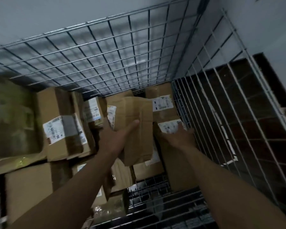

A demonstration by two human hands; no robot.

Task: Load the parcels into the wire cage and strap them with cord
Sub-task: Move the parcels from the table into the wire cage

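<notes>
I look down into the wire cage (pixel 106 55), which holds several brown cardboard parcels. My left hand (pixel 116 138) grips a flat, creased brown parcel (pixel 139 113) at the centre, with the thumb lying across its face. To the right, my right hand (pixel 177 138) holds the top end of an upright box with a white label (pixel 169 126), close to the cage's right wire wall (pixel 229 113). The box's lower part is hidden under my forearm. No cord is in view.
A large labelled box (pixel 64 126) and a greenish bag (pixel 12 116) lie at the left, with another box (pixel 28 192) below them. A labelled box (pixel 162 100) sits in the back right corner. Bare wire floor (pixel 163 204) shows at the front right.
</notes>
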